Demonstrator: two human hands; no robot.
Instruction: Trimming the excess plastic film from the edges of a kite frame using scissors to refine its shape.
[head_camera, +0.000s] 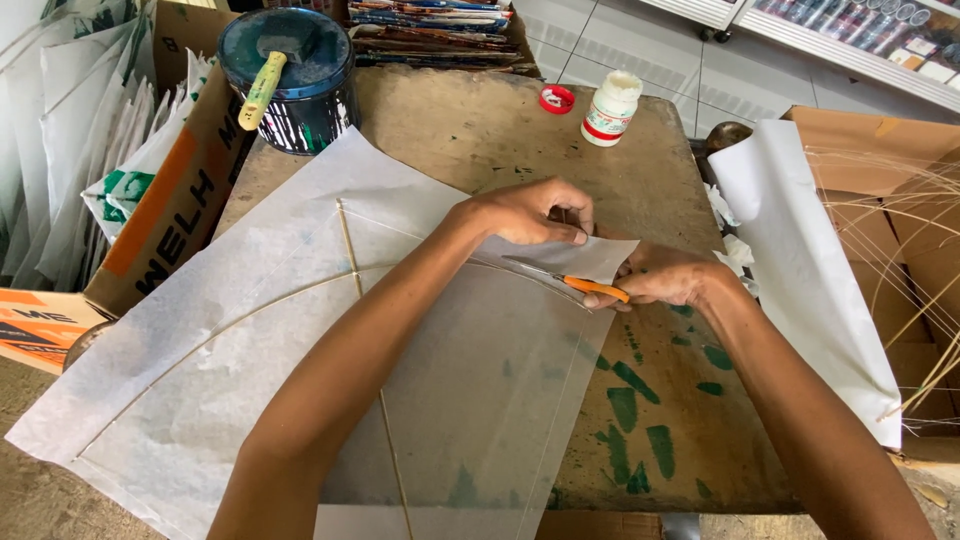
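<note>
- Head view: your right hand (665, 275) is gripping the orange-handled scissors (570, 280), blades on the thin white paper (300, 330).
- Your left hand (530, 212) pinches that paper's edge, just beside the blades, on the wooden table (520, 130).

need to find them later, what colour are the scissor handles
Orange, on the scissors in the right hand; seen in the head view.

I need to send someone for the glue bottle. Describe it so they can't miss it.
Start at the stained wooden table and look to its far right corner. The small white bottle stands upright there, open, with a red band; its red cap lies just left of it.
</note>
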